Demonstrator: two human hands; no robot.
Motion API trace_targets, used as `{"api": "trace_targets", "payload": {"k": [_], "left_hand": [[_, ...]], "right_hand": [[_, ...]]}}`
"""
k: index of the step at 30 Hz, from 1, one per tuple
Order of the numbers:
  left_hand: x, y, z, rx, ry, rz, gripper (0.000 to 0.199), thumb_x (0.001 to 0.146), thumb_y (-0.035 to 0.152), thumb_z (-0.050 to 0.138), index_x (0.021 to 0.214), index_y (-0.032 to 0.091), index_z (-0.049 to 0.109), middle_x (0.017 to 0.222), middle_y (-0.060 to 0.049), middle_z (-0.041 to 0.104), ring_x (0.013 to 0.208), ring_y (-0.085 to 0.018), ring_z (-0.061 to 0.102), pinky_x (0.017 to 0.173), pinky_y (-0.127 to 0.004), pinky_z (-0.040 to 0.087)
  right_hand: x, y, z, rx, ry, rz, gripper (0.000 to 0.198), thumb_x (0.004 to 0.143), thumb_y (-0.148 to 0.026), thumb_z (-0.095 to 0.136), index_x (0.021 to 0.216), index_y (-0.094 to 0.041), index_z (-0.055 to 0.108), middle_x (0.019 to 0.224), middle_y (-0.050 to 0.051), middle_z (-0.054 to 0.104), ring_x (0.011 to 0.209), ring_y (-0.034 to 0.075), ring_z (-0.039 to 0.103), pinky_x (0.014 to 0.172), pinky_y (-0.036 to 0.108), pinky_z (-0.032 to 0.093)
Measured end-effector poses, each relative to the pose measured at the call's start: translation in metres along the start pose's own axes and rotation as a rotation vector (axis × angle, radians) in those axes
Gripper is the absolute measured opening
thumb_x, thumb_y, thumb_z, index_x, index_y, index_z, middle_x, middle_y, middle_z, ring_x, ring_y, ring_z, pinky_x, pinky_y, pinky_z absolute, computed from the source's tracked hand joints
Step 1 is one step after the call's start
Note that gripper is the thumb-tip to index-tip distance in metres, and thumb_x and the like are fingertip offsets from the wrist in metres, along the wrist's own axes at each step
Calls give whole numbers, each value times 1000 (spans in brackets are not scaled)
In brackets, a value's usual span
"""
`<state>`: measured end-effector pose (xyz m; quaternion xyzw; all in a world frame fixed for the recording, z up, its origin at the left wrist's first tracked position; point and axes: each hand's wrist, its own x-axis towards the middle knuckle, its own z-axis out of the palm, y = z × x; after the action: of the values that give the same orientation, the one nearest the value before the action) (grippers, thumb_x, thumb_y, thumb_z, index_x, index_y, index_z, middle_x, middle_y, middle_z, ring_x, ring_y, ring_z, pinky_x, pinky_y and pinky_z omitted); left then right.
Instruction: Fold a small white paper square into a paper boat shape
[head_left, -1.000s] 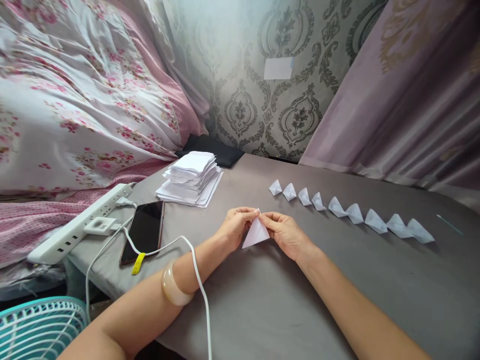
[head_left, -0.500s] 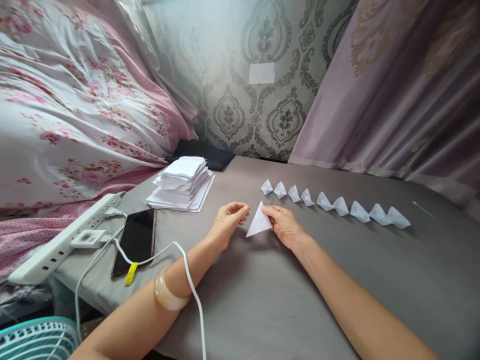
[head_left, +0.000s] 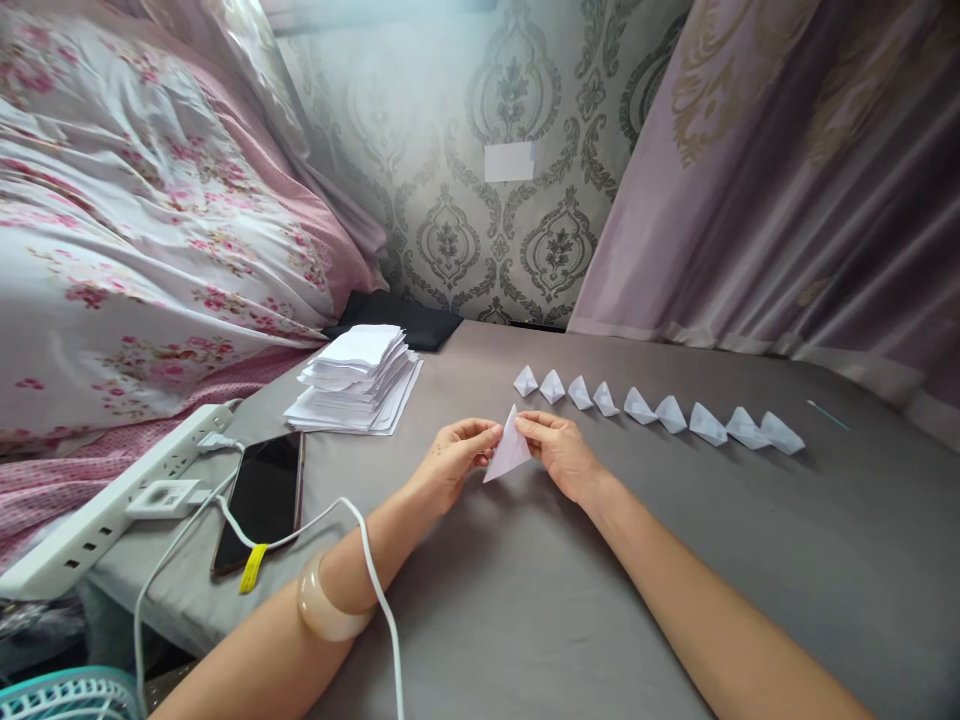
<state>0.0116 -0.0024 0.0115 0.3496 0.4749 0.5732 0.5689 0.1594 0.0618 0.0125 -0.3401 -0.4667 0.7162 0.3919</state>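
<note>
A white folded paper triangle (head_left: 508,455) stands point up between my two hands, above the grey cloth. My right hand (head_left: 562,455) pinches its right edge near the top, thumb in front. On the other side, my left hand (head_left: 459,455) has thumb and fingertips closed at the triangle's left edge; its other fingers curl behind. Beyond my hands, several small folded paper boats (head_left: 640,406) stand in a slanting row towards the right. A pale bangle (head_left: 328,605) circles my left forearm.
A stack of white paper (head_left: 352,385) stands at the back left. Nearer lie a phone (head_left: 261,500), a power strip (head_left: 97,520) and a white cable (head_left: 371,560) looping over my left forearm. A thin green stick (head_left: 829,415) lies far right on the grey cloth (head_left: 570,620).
My left fingertips have come over to the paper triangle's left edge from a small gap away. The right hand keeps its pinch. The whole view has shifted slightly.
</note>
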Motion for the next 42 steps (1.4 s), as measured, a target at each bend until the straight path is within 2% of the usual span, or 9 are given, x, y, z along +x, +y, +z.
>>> {"api": "trace_targets", "payload": {"k": [5, 13, 22, 26, 31, 38, 42], "left_hand": [[-3, 1, 3, 128, 57, 139, 23, 65, 35, 74, 74, 15, 65, 68, 0, 59, 59, -7, 47, 59, -21, 35], [-4, 2, 8, 129, 60, 103, 30, 56, 31, 79, 76, 15, 64, 73, -1, 64, 68, -12, 56, 66, -24, 41], [-6, 2, 7, 216, 63, 120, 26, 61, 34, 76, 72, 15, 63, 69, 0, 62, 66, -11, 54, 64, -23, 38], [-6, 3, 6, 206, 56, 105, 26, 61, 36, 76, 72, 15, 66, 70, -1, 63, 64, -11, 53, 63, -22, 37], [-5, 5, 3, 243, 75, 78, 26, 62, 39, 75, 70, 15, 68, 62, 0, 60, 55, -8, 46, 54, -22, 33], [-3, 8, 2, 201, 42, 51, 28, 64, 39, 73, 73, 14, 64, 55, 3, 51, 46, -5, 38, 44, -19, 26], [-3, 7, 3, 155, 42, 69, 27, 62, 36, 75, 75, 15, 62, 57, 3, 52, 46, -5, 39, 44, -19, 28]], "right_hand": [[2, 0, 0, -2, 83, 0, 25, 55, -34, 78, 69, -17, 67, 63, -1, 64, 61, 12, 56, 66, 26, 44], [2, 3, -1, -129, 146, -91, 24, 59, -38, 74, 71, -18, 67, 65, -1, 64, 60, 12, 54, 61, 25, 41], [-5, 10, 12, -358, 253, -297, 21, 68, -39, 66, 74, -18, 69, 73, 3, 69, 68, 16, 60, 65, 27, 44], [-7, 12, 14, -382, 259, -311, 22, 69, -40, 66, 73, -18, 69, 73, 3, 69, 69, 18, 61, 65, 28, 44], [-8, 8, 16, -339, 231, -281, 20, 67, -38, 67, 71, -19, 68, 72, 2, 68, 68, 17, 59, 64, 27, 43], [-9, -2, 15, -223, 181, -137, 18, 65, -38, 68, 70, -21, 66, 65, -2, 63, 58, 13, 53, 59, 25, 40], [-7, 3, 14, -272, 248, -250, 16, 67, -35, 68, 70, -19, 68, 68, 0, 64, 63, 14, 54, 61, 26, 40]]}}
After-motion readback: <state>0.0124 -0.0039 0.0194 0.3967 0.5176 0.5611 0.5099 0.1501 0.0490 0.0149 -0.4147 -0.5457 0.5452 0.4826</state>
